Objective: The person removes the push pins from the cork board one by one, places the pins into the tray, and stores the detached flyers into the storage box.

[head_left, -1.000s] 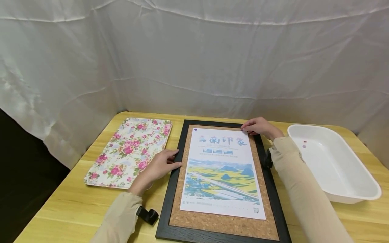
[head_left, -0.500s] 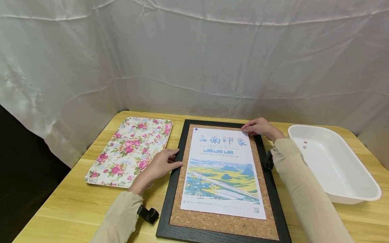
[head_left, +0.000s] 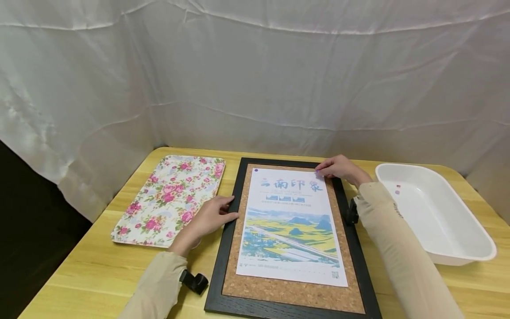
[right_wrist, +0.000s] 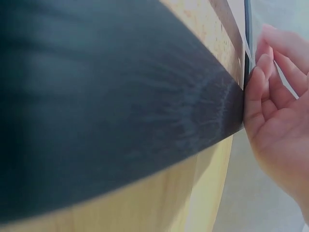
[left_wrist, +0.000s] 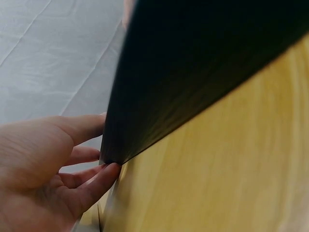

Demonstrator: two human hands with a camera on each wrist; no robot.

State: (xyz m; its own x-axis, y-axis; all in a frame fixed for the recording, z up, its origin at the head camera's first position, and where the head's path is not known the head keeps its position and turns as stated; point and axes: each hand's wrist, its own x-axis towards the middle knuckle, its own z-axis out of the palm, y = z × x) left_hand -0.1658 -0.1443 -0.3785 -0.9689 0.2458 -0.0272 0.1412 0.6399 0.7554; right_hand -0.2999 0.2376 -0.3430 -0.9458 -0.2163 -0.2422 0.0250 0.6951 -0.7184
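Note:
A black-framed corkboard [head_left: 292,290] lies on the table, with a printed landscape poster [head_left: 292,230] on it. A purple pushpin [head_left: 256,169] sits at the poster's top left corner. My left hand [head_left: 209,216] grips the frame's left edge, its thumb tip reaching over the border; in the left wrist view its fingertips meet the dark frame [left_wrist: 159,87]. My right hand [head_left: 340,168] pinches a small purple pushpin [head_left: 317,172] at the poster's top right corner. Fingers mostly hide that pin, and the right wrist view shows the fingertips [right_wrist: 258,77] close together beside the frame's edge.
A floral tray [head_left: 169,199] lies left of the board, beside my left forearm. On the right, a white basin [head_left: 442,217] holds a few small reddish and purple bits. The wooden table [head_left: 83,274] ends at a pale hanging cloth [head_left: 255,88].
The right hand has shifted very slightly at the poster's corner, and a bit of purple now shows under its fingertips. The left hand and the board have stayed put.

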